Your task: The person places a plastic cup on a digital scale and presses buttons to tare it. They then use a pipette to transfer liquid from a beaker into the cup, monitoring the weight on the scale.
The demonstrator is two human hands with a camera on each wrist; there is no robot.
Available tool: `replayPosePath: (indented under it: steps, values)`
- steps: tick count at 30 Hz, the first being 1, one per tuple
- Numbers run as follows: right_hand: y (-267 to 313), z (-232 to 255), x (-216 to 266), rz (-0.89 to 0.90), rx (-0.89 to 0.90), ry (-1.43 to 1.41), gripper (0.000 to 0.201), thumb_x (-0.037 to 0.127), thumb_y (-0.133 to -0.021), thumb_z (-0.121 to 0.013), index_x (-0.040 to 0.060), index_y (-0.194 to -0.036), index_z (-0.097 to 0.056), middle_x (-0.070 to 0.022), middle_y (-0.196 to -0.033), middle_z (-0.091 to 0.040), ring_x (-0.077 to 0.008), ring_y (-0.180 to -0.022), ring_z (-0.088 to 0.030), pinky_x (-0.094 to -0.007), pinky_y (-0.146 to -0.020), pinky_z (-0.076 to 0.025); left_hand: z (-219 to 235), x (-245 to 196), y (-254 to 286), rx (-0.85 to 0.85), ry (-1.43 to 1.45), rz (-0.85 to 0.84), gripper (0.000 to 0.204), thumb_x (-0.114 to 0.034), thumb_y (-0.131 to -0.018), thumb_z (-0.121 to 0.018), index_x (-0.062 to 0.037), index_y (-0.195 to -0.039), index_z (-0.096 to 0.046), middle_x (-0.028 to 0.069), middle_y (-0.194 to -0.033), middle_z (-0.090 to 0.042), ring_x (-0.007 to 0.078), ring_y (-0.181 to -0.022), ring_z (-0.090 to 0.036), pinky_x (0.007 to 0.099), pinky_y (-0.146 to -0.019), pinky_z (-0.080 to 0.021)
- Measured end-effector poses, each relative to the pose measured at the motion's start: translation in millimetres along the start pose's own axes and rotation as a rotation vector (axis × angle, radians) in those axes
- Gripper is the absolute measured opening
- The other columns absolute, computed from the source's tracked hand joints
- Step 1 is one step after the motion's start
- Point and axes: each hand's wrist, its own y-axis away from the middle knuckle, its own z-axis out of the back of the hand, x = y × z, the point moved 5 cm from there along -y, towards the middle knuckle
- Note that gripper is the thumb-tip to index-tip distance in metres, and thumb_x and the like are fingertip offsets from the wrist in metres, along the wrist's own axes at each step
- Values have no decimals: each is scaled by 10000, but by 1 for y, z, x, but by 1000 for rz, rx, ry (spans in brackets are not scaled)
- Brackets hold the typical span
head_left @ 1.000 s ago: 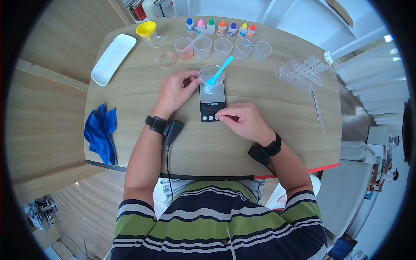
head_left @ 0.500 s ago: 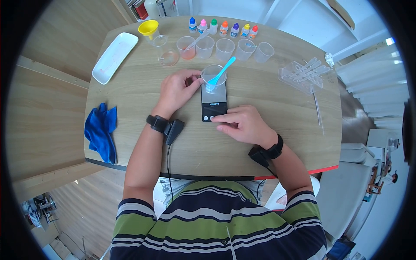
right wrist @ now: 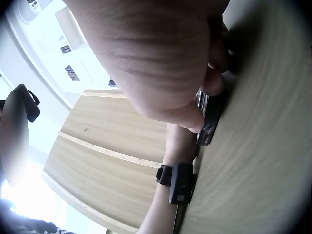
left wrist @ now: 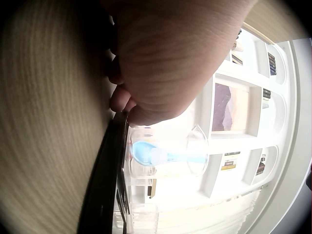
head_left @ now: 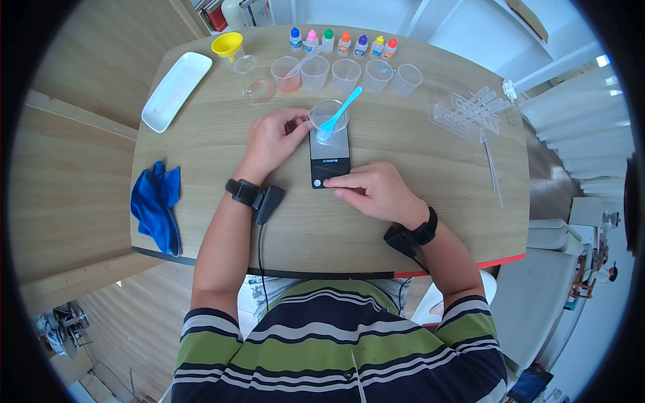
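A black digital scale [head_left: 330,168] with a silver platform lies at the table's middle. On it stands a clear plastic cup [head_left: 336,111], and a light blue spoon [head_left: 346,107] leans in that cup. My left hand [head_left: 272,140] is at the scale's upper left edge beside the cup, its fingers curled and the thumb at the edge. With the index finger stretched out, my right hand [head_left: 376,191] presses on the scale's row of buttons. One round button [head_left: 318,183] shows left of that fingertip; the others are hidden under the finger.
Behind the scale stand several clear cups [head_left: 346,75], one with pink liquid [head_left: 289,83], and a row of small dropper bottles [head_left: 345,46]. A yellow funnel [head_left: 227,44], white tray [head_left: 176,92] and blue cloth [head_left: 156,208] are left. A clear rack [head_left: 463,117] with pipettes stands right.
My right hand has shifted left along the scale's buttons, its index finger going from bent against the thumb to stretched out. The left hand stays by the cup.
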Motion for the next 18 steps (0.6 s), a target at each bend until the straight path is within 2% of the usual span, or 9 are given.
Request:
replayPosePath:
  steps: [4,6,7,9,12,16,18]
  values:
    - [3,-3,-9,-63,30,-65,209,115,-988,-790,115,-1182,-865,-89,-868,-804,-207,-704,-721,-334,-654,-530,0,-1,1,-3,-7,-1,303,-307,-951,-840,-113,-1184,-847,41,-912,-805,179,-732,-722,353,-704,-575]
    - [5,-1,-20,-156,-53,-277,178,109,-1019,-780,69,-1175,-857,-59,-855,-797,-124,-712,-681,-298,-665,-514,0,1,0,-4,-6,-5,303,-306,-950,-841,-111,-1182,-847,43,-912,-805,180,-732,-722,355,-704,-575]
    - [5,1,-21,-156,-52,-276,178,109,-1019,-780,69,-1175,-857,-59,-855,-797,-124,-712,-681,-298,-665,-514,0,1,0,-5,-5,-8,302,-305,-949,-841,-109,-1179,-848,44,-912,-805,181,-732,-722,357,-703,-575]
    - [7,6,-33,-354,-65,-348,167,121,-1053,-764,26,-1164,-845,-19,-847,-770,-66,-732,-622,-268,-674,-495,0,1,0,-3,-7,-6,300,-303,-949,-841,-108,-1177,-848,46,-912,-805,182,-732,-722,356,-703,-575]
    - [7,6,-38,-393,-111,-447,170,130,-1051,-763,7,-1139,-841,2,-845,-785,-36,-725,-596,-260,-662,-489,0,1,0,-3,-6,-10,298,-301,-948,-842,-106,-1173,-848,47,-911,-804,182,-732,-723,355,-702,-575]
    - [7,4,-34,-376,-101,-388,163,124,-1047,-761,9,-1131,-840,-11,-838,-787,-45,-712,-602,-266,-658,-491,1,-1,0,-5,-6,-4,300,-303,-948,-843,-107,-1174,-848,48,-911,-803,181,-731,-722,353,-702,-574]
    - [7,2,-32,-338,-106,-382,152,107,-1054,-760,9,-1140,-839,16,-828,-738,-38,-713,-561,-253,-643,-457,0,0,0,-3,-7,-5,300,-303,-948,-843,-108,-1176,-847,47,-914,-803,181,-731,-721,353,-701,-574]
